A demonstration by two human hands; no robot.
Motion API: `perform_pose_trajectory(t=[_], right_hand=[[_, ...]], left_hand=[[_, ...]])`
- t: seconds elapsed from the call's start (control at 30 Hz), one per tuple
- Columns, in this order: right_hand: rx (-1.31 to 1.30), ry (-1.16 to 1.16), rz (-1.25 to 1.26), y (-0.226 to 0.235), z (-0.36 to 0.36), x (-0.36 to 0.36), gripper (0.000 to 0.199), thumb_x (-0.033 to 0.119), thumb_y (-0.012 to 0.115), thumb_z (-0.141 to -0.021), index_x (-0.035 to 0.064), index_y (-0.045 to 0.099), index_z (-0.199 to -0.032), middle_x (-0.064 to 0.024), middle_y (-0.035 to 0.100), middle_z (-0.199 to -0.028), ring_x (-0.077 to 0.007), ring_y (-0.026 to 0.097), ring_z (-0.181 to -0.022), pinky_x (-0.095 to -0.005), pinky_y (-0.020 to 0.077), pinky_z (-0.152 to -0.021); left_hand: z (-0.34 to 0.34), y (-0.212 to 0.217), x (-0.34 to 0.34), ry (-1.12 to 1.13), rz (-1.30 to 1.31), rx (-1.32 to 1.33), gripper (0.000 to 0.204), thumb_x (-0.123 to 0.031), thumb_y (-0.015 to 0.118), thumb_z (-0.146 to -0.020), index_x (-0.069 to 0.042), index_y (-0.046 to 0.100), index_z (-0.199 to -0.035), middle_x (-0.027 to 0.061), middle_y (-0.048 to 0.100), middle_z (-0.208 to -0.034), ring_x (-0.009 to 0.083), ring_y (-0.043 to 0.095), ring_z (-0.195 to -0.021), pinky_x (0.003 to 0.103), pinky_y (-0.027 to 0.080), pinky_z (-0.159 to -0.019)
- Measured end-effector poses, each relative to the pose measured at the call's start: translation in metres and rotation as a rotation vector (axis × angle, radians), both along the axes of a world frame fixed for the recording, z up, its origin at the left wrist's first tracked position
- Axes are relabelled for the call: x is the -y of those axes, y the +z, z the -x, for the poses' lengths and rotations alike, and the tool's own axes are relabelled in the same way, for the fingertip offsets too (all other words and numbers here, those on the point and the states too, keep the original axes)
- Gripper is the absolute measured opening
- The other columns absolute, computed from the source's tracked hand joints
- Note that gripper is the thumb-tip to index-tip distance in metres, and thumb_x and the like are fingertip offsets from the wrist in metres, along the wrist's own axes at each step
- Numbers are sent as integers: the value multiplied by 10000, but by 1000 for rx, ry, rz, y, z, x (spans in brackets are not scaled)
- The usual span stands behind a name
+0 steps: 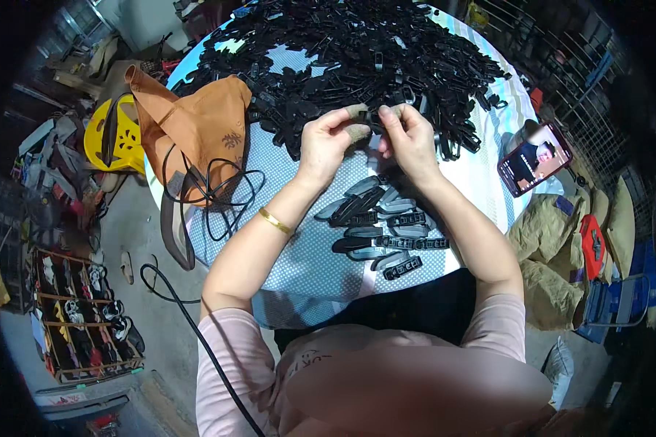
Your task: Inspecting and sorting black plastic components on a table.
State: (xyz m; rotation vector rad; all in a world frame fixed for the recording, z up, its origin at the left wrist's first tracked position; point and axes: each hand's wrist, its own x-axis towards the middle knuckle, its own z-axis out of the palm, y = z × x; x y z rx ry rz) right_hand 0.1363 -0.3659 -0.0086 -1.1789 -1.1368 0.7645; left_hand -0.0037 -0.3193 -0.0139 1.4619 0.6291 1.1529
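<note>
Hands (323,148) (415,146) over cloth-covered table (299,255), shoe rack (58,296) left.

Not much that's properly legible here tbh. The brown bag (200,135) on the left has some dark print (232,140) on it, a small cluster of chunky marks on the side facing right. The phone (536,159) over on the right has its screen lit, with tiny white captions running over the video, way too small to make out. The pink shirt (229,342) has reddish lettering (311,359) across the chest, but it's folded and partly blurred over, so I can't get the full wording.
</note>
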Motion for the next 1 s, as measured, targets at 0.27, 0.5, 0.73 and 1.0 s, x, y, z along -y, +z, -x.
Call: perform_pose_trajectory(t=[0.27,0.5,0.73,1.0], right_hand=[[496,-222,-319,-10,-4,-8,202,190,588,-857,-9,556,-874,-53,573,-727,-110,546,-575,-232,427,-507],[485,-61,-138,1,-2,1,290,238,607,-831,-12,540,-962,-102,590,-775,-176,577,-628,-285,457,-558],[623,89,-225,4,-5,6,210,202,647,-801,-6,622,-797,-48,567,-593,-90,539,-536,-243,418,-483],[424,350,240,31,-56,-1,282,256,565,-855,25,642,-997,-59,662,-821,-91,591,-655,-227,489,-588]], left_hand=[[-3,-2,1,-143,153,93,321,-25,604,-807,21,572,-1123,32,628,-948,81,574,-817,211,474,-720],[4,4,-6,-225,278,248,259,-41,512,-872,15,562,-1121,63,616,-1019,119,567,-903,250,444,-826],[16,15,-10,-288,145,70,226,-51,524,-860,36,584,-1059,79,612,-1007,146,557,-936,270,428,-855],[19,26,-9,-430,-36,-340,317,-94,623,-794,-19,602,-1101,54,655,-886,105,594,-787,241,476,-750]])
